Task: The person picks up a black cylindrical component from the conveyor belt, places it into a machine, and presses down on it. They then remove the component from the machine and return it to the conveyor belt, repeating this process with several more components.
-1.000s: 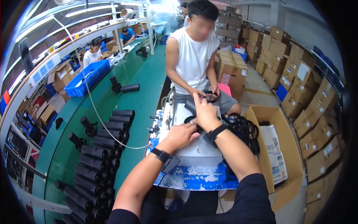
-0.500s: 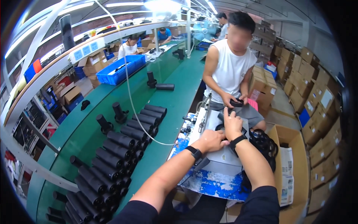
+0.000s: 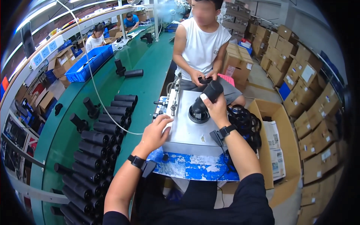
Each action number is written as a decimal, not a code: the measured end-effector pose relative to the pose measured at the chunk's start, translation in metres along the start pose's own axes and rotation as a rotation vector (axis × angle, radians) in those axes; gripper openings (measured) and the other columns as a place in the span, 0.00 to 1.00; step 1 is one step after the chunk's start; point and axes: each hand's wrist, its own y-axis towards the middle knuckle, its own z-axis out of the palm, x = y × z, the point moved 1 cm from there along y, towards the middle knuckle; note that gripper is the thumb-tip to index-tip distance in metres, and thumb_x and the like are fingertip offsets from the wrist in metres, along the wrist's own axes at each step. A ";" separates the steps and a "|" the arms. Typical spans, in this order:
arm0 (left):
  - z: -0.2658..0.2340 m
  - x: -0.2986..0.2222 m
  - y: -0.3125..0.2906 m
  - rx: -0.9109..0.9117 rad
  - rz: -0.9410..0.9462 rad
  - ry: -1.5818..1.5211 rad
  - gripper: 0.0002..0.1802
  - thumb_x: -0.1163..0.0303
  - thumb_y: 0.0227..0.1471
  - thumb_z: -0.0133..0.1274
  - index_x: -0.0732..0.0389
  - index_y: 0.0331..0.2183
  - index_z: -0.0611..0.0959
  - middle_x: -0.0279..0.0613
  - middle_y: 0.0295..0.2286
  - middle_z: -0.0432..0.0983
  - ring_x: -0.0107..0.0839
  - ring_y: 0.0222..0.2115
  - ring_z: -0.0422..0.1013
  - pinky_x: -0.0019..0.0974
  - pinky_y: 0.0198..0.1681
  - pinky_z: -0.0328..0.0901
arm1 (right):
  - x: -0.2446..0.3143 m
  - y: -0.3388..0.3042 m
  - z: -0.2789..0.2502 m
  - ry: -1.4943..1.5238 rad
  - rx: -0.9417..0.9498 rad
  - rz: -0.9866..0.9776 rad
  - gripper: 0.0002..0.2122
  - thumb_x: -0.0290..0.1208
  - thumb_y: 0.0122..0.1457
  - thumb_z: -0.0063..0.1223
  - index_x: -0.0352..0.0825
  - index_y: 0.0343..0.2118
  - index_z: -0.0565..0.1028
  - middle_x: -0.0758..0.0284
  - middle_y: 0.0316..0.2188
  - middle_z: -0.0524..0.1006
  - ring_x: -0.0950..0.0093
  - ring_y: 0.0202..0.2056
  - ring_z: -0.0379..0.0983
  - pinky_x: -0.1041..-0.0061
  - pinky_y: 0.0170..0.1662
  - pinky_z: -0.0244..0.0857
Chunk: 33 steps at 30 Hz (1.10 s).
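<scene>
My right hand (image 3: 218, 108) is wrapped round a black cylinder (image 3: 208, 95), tilted with its lower end over a black ring-shaped base (image 3: 198, 115). The base sits on a grey metal box (image 3: 187, 129); whether cylinder and base touch I cannot tell. My left hand (image 3: 155, 132) is empty, fingers apart, beside the box's left edge and just below a metal clamp fixture (image 3: 174, 98). Across the box, a co-worker's hands (image 3: 204, 77) hold a small black part.
Rows of black cylinders (image 3: 95, 150) lie on the green bench (image 3: 131, 155) to the left. A blue bin (image 3: 90, 63) stands farther back. Black rings (image 3: 245, 125) are heaped at the right, beside an open carton (image 3: 287, 157). A thin pale hose (image 3: 98, 95) hangs across the bench.
My hands were close together over the box. The left has drawn away to the left; the right now grips the tilted black cylinder. The view has shifted too.
</scene>
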 end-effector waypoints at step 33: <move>0.029 0.109 0.018 -0.099 -0.351 -0.116 0.17 0.71 0.58 0.56 0.64 0.50 0.78 0.53 0.50 0.74 0.52 0.53 0.71 0.45 0.57 0.66 | -0.007 -0.011 -0.006 -0.102 0.391 0.353 0.31 0.34 0.48 0.78 0.31 0.52 0.71 0.66 0.39 0.81 0.76 0.40 0.79 0.74 0.45 0.74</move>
